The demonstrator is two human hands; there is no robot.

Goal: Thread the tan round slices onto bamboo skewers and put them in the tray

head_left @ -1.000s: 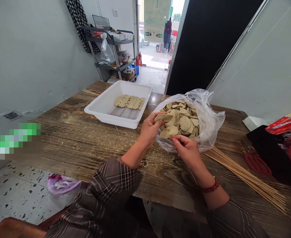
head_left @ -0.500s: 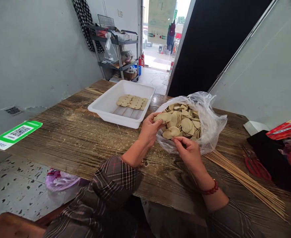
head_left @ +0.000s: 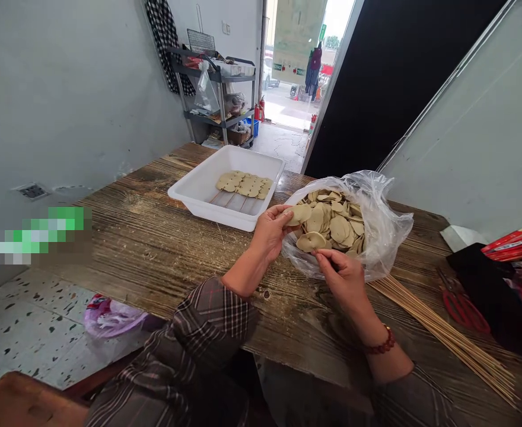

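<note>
My left hand (head_left: pixel 272 231) is closed on several thin tan round slices (head_left: pixel 298 214) at the left rim of a clear plastic bag (head_left: pixel 383 204). In the bag lies a heap of the same slices (head_left: pixel 341 228). The fingertips of my right hand (head_left: pixel 343 270) are pinched at the near edge of a single slice (head_left: pixel 311 241), seemingly on a thin skewer that mostly cannot be made out. To the left, a white plastic tray (head_left: pixel 199 204) holds rows of slices (head_left: pixel 245 184) threaded on skewers.
A bundle of bamboo skewers (head_left: pixel 452 338) lies right of my right arm. Red-handled scissors (head_left: pixel 463 305) and a black holder (head_left: pixel 474 267) are at the table's right. Beyond the wooden table (head_left: pixel 145 249) stand a shelf cart (head_left: pixel 219 77) and a doorway.
The view has shifted slightly, so everything sits a little further right. The slice by my right fingertips is tilted more edge-on; both hands keep their grip.
</note>
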